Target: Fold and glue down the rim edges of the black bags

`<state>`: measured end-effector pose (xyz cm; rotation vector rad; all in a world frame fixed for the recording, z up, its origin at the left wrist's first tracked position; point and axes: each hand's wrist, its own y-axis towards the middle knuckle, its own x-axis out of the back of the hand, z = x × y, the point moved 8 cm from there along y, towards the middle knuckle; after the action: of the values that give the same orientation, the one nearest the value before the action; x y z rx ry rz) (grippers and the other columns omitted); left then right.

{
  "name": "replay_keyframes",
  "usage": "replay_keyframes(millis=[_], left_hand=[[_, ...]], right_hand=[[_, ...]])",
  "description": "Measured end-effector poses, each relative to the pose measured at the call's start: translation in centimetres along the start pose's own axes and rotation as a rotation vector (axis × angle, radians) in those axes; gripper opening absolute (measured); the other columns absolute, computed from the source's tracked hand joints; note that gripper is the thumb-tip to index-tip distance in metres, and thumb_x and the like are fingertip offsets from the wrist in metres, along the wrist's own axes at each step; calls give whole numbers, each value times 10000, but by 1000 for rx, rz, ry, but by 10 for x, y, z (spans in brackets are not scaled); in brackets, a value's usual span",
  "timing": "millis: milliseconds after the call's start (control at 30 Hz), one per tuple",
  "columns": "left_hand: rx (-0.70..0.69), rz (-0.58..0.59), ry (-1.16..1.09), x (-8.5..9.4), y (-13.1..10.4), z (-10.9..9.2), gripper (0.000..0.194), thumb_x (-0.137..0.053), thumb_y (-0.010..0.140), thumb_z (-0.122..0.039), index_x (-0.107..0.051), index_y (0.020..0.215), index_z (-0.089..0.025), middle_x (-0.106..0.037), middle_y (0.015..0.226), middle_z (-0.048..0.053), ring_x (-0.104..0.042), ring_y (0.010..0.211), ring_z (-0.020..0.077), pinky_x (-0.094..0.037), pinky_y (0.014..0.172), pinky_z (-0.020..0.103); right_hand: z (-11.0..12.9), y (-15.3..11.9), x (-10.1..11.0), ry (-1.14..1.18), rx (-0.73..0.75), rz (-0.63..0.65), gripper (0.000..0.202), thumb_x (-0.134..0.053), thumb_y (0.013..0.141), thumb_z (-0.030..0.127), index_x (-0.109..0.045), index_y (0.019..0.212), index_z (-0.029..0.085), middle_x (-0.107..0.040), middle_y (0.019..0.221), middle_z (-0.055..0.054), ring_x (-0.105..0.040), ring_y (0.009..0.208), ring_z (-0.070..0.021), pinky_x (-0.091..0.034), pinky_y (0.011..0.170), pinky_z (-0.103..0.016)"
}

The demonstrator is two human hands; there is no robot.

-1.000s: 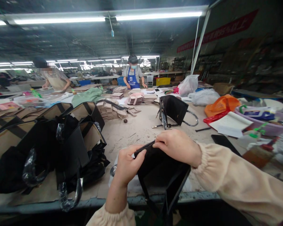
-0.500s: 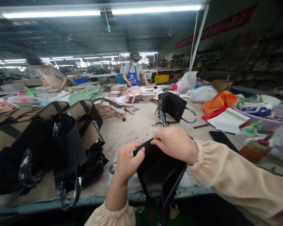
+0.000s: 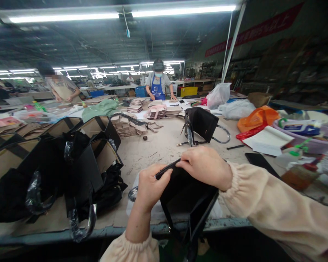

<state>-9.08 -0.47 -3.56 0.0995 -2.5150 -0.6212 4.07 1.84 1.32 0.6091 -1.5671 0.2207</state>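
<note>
A black handbag (image 3: 186, 203) stands open at the table's front edge, its mouth towards me. My left hand (image 3: 150, 185) pinches the far rim of the bag, thumb on the inner side. Just to its right, my right hand (image 3: 205, 165) grips the same rim, its fingertips curled over the edge. Where the fingers press behind the rim is hidden. A plastic-wrapped handle (image 3: 132, 194) sticks out to the left of my left hand. Beyond my right hand, another black handbag (image 3: 202, 123) lies on the table with wrapped handles.
Several unfinished black bags (image 3: 84, 174) crowd the left side. Behind them are stacked brown pieces (image 3: 128, 125). To the right lie a dark flat object (image 3: 262, 163), a notebook (image 3: 270, 140), a bottle of amber liquid (image 3: 300, 176) and a purple basin (image 3: 311, 143). A co-worker (image 3: 158, 85) stands across the table.
The whole view has shifted slightly, so things sit a little further right. Both hands keep their hold on the handbag's rim, with hardly any movement.
</note>
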Motion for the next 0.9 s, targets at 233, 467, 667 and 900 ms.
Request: replay_keyframes(millis=[233, 467, 667, 900], left_hand=[[10, -34, 24, 0, 1, 1, 129, -578, 812, -227, -702, 804, -191, -706, 787, -1, -632, 726, 136, -472, 690, 240], [-39, -10, 24, -1, 1, -4, 124, -569, 804, -199, -692, 791, -187, -702, 799, 14, -627, 742, 145, -474, 699, 255], [-57, -8, 65, -2, 1, -4, 130, -555, 803, -196, -681, 769, -190, -682, 758, 8, -606, 717, 138, -459, 678, 254], [-61, -7, 56, -2, 1, -5, 129, -554, 780, -155, -678, 764, -183, -680, 758, 14, -604, 720, 140, -465, 685, 258]], right_hand=[[10, -8, 16, 205, 183, -103, 183, -505, 891, 328, -635, 840, 210, -629, 849, -16, -573, 775, -132, -378, 676, -241], [29, -4, 14, 239, 317, -74, 192, -471, 912, 270, -654, 875, 227, -619, 885, -8, -565, 780, -114, -379, 705, -233], [33, 1, 9, 209, 313, -75, 190, -461, 911, 253, -636, 863, 195, -608, 884, -22, -550, 775, -122, -363, 679, -243], [36, 0, 7, 165, 335, -44, 190, -415, 912, 214, -578, 821, 175, -570, 869, -30, -531, 782, -133, -360, 667, -251]])
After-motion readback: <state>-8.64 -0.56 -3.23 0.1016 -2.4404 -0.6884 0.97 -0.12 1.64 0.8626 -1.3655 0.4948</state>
